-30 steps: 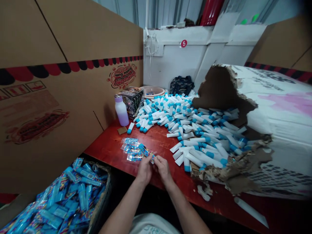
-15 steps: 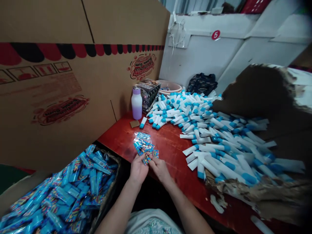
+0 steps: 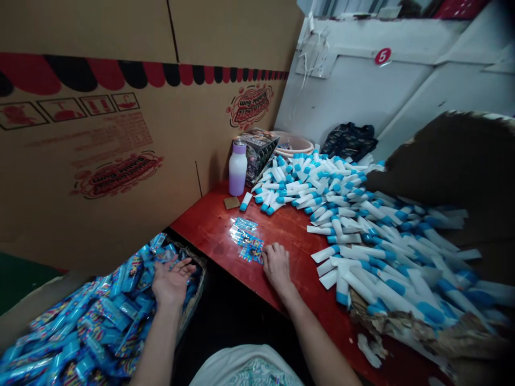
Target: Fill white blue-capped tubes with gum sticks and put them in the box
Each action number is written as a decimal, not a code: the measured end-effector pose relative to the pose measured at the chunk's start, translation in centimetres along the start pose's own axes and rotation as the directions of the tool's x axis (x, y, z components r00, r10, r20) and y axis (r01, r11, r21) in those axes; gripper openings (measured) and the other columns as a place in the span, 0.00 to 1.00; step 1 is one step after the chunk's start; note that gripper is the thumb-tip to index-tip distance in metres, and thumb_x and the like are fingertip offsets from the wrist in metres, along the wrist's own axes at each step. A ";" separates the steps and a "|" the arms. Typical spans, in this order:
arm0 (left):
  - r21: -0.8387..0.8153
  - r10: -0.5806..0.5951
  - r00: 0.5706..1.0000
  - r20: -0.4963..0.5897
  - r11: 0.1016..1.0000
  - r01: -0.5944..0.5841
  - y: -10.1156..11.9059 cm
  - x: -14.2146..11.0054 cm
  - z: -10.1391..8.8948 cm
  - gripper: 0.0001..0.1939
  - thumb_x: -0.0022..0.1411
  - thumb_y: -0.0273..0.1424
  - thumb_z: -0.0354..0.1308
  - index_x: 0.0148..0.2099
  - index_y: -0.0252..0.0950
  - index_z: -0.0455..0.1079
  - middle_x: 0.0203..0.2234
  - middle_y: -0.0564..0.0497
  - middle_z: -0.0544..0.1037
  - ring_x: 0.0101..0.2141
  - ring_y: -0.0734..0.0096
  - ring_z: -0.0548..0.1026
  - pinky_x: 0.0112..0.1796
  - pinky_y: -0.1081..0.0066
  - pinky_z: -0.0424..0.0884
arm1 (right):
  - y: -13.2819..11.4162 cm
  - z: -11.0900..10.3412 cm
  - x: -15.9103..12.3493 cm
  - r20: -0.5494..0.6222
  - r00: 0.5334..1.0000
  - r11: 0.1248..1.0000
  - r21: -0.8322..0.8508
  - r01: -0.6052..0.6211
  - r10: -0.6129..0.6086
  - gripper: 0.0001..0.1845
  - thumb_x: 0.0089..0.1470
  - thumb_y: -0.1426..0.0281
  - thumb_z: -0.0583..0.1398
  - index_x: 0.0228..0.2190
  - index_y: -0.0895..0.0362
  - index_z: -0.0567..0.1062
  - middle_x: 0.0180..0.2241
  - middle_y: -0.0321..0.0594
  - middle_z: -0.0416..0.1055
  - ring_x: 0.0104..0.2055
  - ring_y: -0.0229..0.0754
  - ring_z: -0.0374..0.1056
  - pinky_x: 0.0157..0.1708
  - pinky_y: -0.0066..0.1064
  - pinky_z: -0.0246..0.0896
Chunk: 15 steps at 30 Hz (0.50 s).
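My left hand [image 3: 173, 280] hovers palm up with fingers spread over a box [image 3: 192, 300] full of blue wrapped packets [image 3: 108, 316] at the lower left; nothing is in it. My right hand [image 3: 276, 265] rests on the red table [image 3: 209, 228] with its fingers curled on a small stack of flat colourful sachets [image 3: 246, 240]. A large heap of white tubes with blue caps [image 3: 354, 220] spreads over the table to the right of that hand.
A lilac bottle [image 3: 237, 168], a dark printed carton [image 3: 260, 148] and a pink basin [image 3: 298, 145] stand at the table's back. Tall cardboard boxes [image 3: 104, 134] wall the left side. A torn carton [image 3: 450, 171] spills tubes on the right.
Both hands were together at the sachets holding a packet. My left hand has swung left over the box and opened; my right hand stays by the sachets. The view has shifted left.
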<state>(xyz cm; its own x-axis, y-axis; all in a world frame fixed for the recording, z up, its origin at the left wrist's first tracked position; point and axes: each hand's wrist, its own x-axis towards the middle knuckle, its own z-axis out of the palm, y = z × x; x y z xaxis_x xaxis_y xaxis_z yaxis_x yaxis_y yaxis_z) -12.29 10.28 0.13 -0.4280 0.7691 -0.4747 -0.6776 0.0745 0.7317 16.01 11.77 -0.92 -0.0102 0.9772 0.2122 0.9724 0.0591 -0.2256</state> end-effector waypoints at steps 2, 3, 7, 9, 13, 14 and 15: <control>0.052 -0.043 0.991 0.125 0.998 0.037 -1.2 -1.5 1.1 0.17 0.58 0.42 0.51 0.39 0.32 0.67 0.24 0.45 0.77 0.23 0.63 0.75 0.29 0.63 0.71 | 0.3 0.2 -0.3 -0.034 0.999 0.992 0.122 -0.016 0.021 0.09 0.60 0.69 0.52 0.31 0.56 0.71 0.34 0.42 0.68 0.38 0.44 0.61 0.38 0.33 0.50; 0.085 -0.066 0.978 0.199 0.995 0.050 -2.1 -2.5 2.0 0.15 0.55 0.39 0.55 0.40 0.32 0.67 0.24 0.46 0.77 0.23 0.64 0.75 0.29 0.65 0.71 | 0.5 0.2 -0.5 -0.053 0.998 0.979 0.201 -0.024 0.035 0.10 0.60 0.69 0.52 0.29 0.56 0.70 0.33 0.41 0.68 0.37 0.43 0.61 0.38 0.33 0.50; 0.218 -0.160 0.892 0.422 0.973 0.072 -6.0 -6.6 5.9 0.16 0.51 0.36 0.63 0.39 0.34 0.66 0.27 0.49 0.76 0.23 0.69 0.75 0.26 0.70 0.69 | 1.2 -0.5 -1.6 -0.122 0.984 0.856 0.514 -0.048 0.129 0.12 0.60 0.66 0.50 0.26 0.55 0.67 0.29 0.38 0.67 0.35 0.41 0.62 0.38 0.31 0.52; 0.273 -0.225 0.851 0.474 0.957 0.101 -7.5 -8.2 7.5 0.18 0.51 0.37 0.63 0.42 0.35 0.65 0.30 0.49 0.76 0.23 0.70 0.75 0.24 0.72 0.68 | 1.6 -1.3 -2.3 -0.116 0.974 0.750 0.658 -0.072 0.195 0.11 0.59 0.64 0.50 0.27 0.55 0.66 0.28 0.37 0.66 0.33 0.40 0.62 0.36 0.30 0.54; 0.348 -0.372 0.735 0.568 0.917 0.195 -9.7 -10.3 10.2 0.22 0.51 0.37 0.63 0.47 0.37 0.63 0.31 0.50 0.75 0.26 0.69 0.75 0.22 0.74 0.67 | 2.4 -3.2 -3.6 -0.037 0.961 0.529 0.841 -0.119 0.276 0.11 0.56 0.62 0.53 0.27 0.55 0.66 0.26 0.33 0.64 0.29 0.38 0.61 0.31 0.28 0.55; 0.365 -0.395 0.709 0.584 0.908 0.206 -10.1 -10.6 10.8 0.20 0.51 0.37 0.63 0.45 0.36 0.65 0.30 0.50 0.75 0.25 0.69 0.75 0.21 0.75 0.66 | 2.6 -3.6 -3.9 -0.028 0.956 0.498 0.858 -0.127 0.292 0.11 0.56 0.62 0.54 0.27 0.55 0.66 0.25 0.33 0.64 0.28 0.38 0.60 0.31 0.27 0.55; 0.379 -0.407 0.693 0.595 0.902 0.205 -10.6 -10.9 11.3 0.18 0.51 0.37 0.63 0.42 0.34 0.66 0.28 0.49 0.75 0.24 0.70 0.74 0.20 0.75 0.65 | 2.9 -4.0 -4.2 -0.023 0.951 0.473 0.871 -0.133 0.309 0.11 0.55 0.61 0.54 0.26 0.55 0.66 0.24 0.32 0.63 0.28 0.37 0.60 0.30 0.27 0.55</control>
<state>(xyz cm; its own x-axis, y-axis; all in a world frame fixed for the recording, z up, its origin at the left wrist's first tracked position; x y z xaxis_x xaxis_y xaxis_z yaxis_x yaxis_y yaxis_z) 6.33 8.26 3.11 0.3356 0.8801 -0.3357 -0.4723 0.4656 0.7484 19.77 7.03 1.35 0.2963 0.9427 0.1536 0.2587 0.0756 -0.9630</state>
